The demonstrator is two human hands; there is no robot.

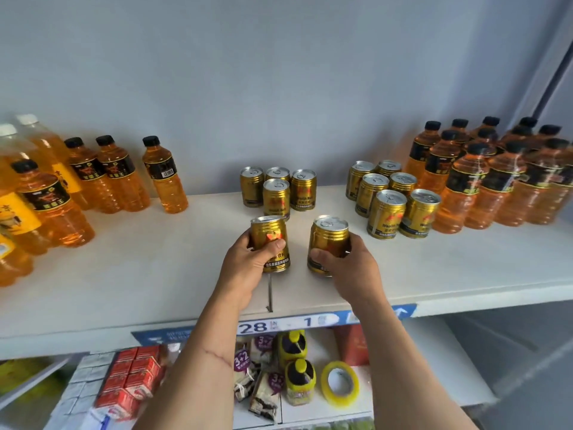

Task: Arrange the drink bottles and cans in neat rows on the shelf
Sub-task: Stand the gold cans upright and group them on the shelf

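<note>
My left hand (248, 268) grips a gold can (270, 234) standing upright on the white shelf (139, 274). My right hand (353, 268) grips a second gold can (329, 237) just to its right. Behind them stands a loose cluster of several gold cans (277, 189). To the right, several more gold cans (387, 197) stand in rows. Orange drink bottles with black caps (483, 178) are packed at the far right. More orange bottles (117, 175) stand scattered at the left.
The grey wall (279, 72) closes the shelf's back. A blue price strip (279, 325) runs along the front edge. The lower shelf holds red cartons (136, 377), snack packets (263, 386), yellow bottles (299, 380) and a yellow tape roll (339, 384).
</note>
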